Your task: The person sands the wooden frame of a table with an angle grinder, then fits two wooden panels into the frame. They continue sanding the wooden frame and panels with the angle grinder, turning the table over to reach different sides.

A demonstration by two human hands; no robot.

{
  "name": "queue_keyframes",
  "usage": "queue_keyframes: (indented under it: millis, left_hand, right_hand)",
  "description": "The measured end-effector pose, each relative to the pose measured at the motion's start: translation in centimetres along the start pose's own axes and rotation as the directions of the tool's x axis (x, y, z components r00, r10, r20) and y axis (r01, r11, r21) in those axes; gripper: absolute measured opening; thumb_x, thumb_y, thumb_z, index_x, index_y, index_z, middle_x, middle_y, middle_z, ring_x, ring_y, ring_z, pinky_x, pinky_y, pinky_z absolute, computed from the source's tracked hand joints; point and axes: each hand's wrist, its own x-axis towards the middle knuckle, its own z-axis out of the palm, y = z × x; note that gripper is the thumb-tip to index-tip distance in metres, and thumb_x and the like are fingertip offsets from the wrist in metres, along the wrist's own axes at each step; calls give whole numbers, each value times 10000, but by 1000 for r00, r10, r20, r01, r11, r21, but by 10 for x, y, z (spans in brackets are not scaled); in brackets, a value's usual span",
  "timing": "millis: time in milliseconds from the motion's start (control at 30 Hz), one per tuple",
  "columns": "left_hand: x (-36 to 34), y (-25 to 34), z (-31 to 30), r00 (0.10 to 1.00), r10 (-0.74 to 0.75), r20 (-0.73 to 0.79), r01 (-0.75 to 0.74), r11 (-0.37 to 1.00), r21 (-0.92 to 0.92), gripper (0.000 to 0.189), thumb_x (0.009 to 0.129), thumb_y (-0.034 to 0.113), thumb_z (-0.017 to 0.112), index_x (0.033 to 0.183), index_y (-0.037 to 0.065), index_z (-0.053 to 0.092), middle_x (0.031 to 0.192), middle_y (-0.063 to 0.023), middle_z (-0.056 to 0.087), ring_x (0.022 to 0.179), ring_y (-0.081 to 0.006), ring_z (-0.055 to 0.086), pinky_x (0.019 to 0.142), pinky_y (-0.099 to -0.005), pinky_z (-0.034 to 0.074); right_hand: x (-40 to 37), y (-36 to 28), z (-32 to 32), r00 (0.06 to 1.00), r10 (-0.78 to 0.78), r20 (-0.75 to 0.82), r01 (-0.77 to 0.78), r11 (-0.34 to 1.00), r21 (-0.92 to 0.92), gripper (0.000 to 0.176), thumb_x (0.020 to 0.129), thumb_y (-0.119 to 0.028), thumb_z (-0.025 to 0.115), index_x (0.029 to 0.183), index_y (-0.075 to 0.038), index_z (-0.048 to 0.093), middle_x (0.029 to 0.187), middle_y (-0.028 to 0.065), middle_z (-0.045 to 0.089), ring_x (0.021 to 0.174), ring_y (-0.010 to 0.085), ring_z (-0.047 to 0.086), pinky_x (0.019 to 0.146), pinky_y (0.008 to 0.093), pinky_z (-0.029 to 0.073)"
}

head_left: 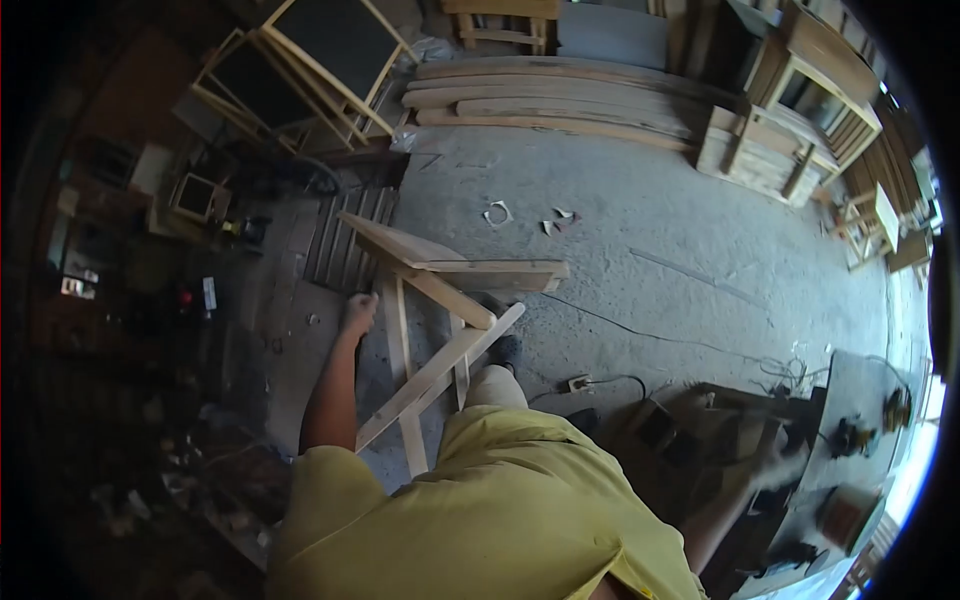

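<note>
In front of my body stands a pale wooden frame [470, 345] with slanted, crossing legs and a flat board [400, 240] at its top. My left hand [362, 312] is just left of the frame's upper leg, its fingers curled in and no object showing in them. Far to the right, my right hand [780, 465] reaches toward the dark workbench [840, 400]. Motion blur and shadow smear its fingers, so I cannot tell what it holds.
Long planks [560, 100] lie along the back. Framed dark panels [340, 45] lean at the upper left. A power socket [578, 384] with a cable sits on the concrete floor, near scattered scraps [497, 213]. Power tools [853, 437] rest on the right bench.
</note>
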Motion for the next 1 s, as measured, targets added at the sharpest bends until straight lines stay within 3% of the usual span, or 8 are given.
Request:
queue_keyframes:
  millis: [67,133,233,300,367,500,800,1000]
  left_hand:
    - [38,21,-31,989,-132,-65,116,971,-208,550,918,523,629,1248,91,553,888,-66,635,584,-150,578,507,-302,491]
    - [66,50,-34,975,-203,-87,164,928,-335,699,884,621,602,1343,103,501,923,-88,635,607,-164,593,537,-308,510]
    - [110,80,-30,965,-256,-53,207,872,-443,899,792,725,610,1406,84,469,1052,-136,639,672,-179,625,570,-330,527]
    - [144,92,-20,952,-285,115,307,865,-397,934,779,700,651,1405,34,463,1254,-155,601,677,-190,637,527,-318,521]
    - [198,60,22,972,-223,-72,196,941,-275,911,787,648,667,1413,19,459,1278,-169,600,784,-237,666,606,-345,547]
    - [161,94,23,947,-298,-120,265,936,-230,815,802,505,697,1380,-33,493,1320,-207,595,1087,-345,658,883,-390,546]
    - [197,31,1,970,-127,-207,96,984,-152,739,782,359,696,1338,-87,499,1305,-289,571,1159,-369,610,974,-414,489]
    - [215,15,-68,904,-217,-368,65,922,-382,484,767,266,720,1127,-31,594,969,-144,614,672,-214,600,563,-346,482]
  right_hand:
    - [-50,-154,35,906,-146,397,-50,895,444,558,812,-234,785,1293,-39,579,1263,192,610,1230,368,529,1046,449,415]
    - [-106,-274,73,609,-639,470,288,730,620,639,785,-223,804,1346,-82,533,1435,201,475,1338,376,439,1107,473,350]
    - [-163,-430,65,197,-894,402,587,436,682,769,729,-398,812,1376,-108,513,1413,178,497,1305,370,471,1110,497,330]
    - [-195,-484,89,43,-944,328,688,267,675,780,724,-433,803,1373,-110,515,1397,173,512,1294,366,482,1108,503,328]
    - [-223,-518,110,-357,-736,575,700,197,687,544,765,-358,767,1211,-90,609,1199,159,642,1204,356,564,1002,496,436]
    - [-262,-523,161,-470,-585,661,725,172,667,327,831,-222,673,1128,-91,637,1061,144,689,1059,358,646,893,480,502]
    - [-235,-487,147,-568,-628,533,592,138,794,369,816,-86,567,1181,-105,616,865,172,696,844,368,686,743,496,533]
    - [-225,-411,117,-457,-657,600,570,302,764,449,793,-117,593,1239,-81,557,886,200,686,817,411,663,721,513,525]
